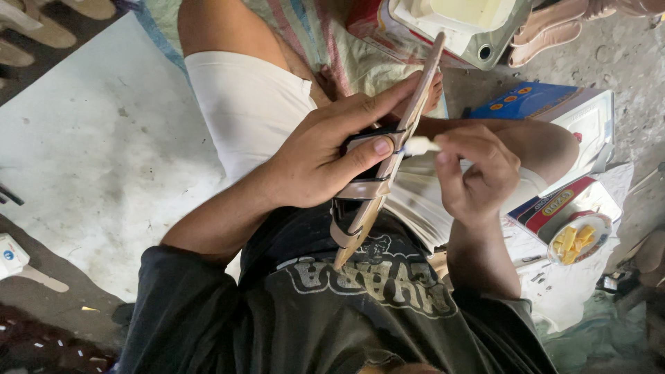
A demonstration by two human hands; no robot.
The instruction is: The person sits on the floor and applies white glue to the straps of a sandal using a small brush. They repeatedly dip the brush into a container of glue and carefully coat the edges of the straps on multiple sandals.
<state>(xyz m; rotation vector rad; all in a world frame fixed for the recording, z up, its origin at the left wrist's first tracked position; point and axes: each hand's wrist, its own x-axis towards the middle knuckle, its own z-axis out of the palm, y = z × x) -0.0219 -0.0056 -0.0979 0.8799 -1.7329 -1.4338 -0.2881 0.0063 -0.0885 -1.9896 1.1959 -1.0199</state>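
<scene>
While the left hand gripped the tan sandal edge-on, the right hand, just beside it, pinched 1 small white piece against it.

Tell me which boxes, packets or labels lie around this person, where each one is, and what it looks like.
Blue box: right, behind the right hand; flat, blue top with orange spots, white side.
Red carton: lower right beside a small dish of yellow pieces; red, white and dark panels, yellow oval label.
Red box: top centre under a cream tray; red and white.
White packet: left edge, on the floor; small blue mark.
</scene>
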